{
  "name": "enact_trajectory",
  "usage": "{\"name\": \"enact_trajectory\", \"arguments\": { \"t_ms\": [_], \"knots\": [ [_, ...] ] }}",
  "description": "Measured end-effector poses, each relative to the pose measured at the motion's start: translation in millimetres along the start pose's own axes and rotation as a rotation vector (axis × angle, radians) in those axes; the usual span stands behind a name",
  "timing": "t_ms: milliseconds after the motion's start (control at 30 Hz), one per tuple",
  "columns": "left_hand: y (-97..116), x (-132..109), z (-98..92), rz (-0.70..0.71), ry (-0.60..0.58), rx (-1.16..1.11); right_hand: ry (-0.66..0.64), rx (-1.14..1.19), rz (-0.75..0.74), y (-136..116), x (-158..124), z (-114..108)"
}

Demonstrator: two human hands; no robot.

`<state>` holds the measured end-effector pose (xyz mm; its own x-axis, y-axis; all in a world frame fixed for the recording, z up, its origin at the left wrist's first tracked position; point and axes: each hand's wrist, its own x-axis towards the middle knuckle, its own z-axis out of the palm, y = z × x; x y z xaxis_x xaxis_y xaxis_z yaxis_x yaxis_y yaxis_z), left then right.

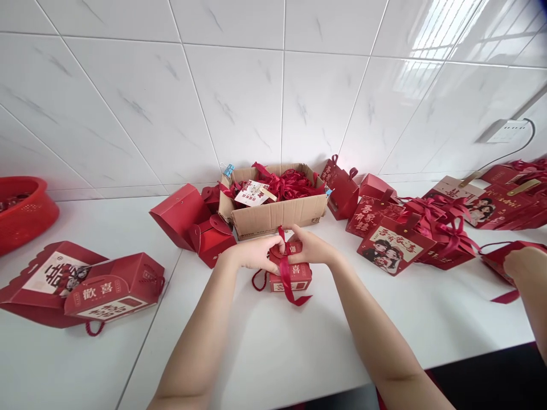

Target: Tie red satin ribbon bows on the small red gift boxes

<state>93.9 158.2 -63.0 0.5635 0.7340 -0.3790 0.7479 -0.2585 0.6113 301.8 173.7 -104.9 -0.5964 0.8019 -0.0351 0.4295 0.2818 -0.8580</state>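
Observation:
A small red gift box [302,277] with gold lettering stands on the white table in front of me. A dark red ribbon [284,274] runs over its top, and one loose end trails down the near side onto the table. My left hand [260,251] grips the box's left top, thumb and finger bent close to the ribbon. From the right, my right hand [314,246] holds the same box, fingers curled over its top. A dark red cord loop [258,280] sticks out at the box's left. Whether the fingertips also pinch the ribbon is hard to see.
Behind the box stands a cardboard carton [280,215] full of red ribbons. Red boxes [182,213] flank it. More gift boxes lie left [123,285] and right [395,246]. A red plastic basin [36,219] sits far left. Another person's hand [525,265] touches a red bag at right.

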Motion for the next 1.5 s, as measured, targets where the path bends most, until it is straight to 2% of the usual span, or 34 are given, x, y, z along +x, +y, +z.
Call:
{"name": "enact_trajectory", "arguments": {
  "t_ms": [167,300,400,500,600,733,833,1000,1200,1367,1500],
  "knots": [
    [3.1,-1.3,0.9,0.009,-0.013,-0.103,0.029,0.302,0.13,0.3,3.6,3.2],
    [3.5,-0.7,1.3,0.023,-0.002,-0.156,0.091,0.582,0.089,-0.5,7.5,5.5],
    [3.4,-0.2,1.6,0.064,-0.007,-0.186,0.204,0.639,0.058,-0.1,10.2,5.8],
    [3.4,-0.8,1.3,0.075,-0.028,-0.22,0.312,0.65,0.005,-4.7,8.3,3.5],
    [2.0,-1.1,0.8,0.06,0.003,-0.245,0.386,0.639,-0.078,-16.2,-0.2,-0.8],
    [0.8,-0.8,0.4,0.024,0.026,-0.228,0.398,0.593,-0.22,-29.5,-11.0,-5.7],
    [4.7,-1.2,1.1,0.025,0.013,-0.201,0.413,0.609,-0.25,-32.2,-13.7,-7.6],
    [15.4,-1.3,4.8,0.069,-0.106,-0.196,0.472,0.65,-0.279,-39.8,-21.0,-10.5],
    [24.1,-1.7,7.1,0.123,-0.135,-0.059,0.598,0.502,-0.315,-60.5,-35.2,-13.4],
    [37.4,-5.1,11.8,0.15,-0.208,-0.026,0.626,0.417,-0.421,-73.2,-43.8,-6.1],
    [51.2,-15.3,15.8,0.207,-0.073,-0.013,0.634,0.246,-0.5,-81.9,-53.4,1.2]
  ]
}}
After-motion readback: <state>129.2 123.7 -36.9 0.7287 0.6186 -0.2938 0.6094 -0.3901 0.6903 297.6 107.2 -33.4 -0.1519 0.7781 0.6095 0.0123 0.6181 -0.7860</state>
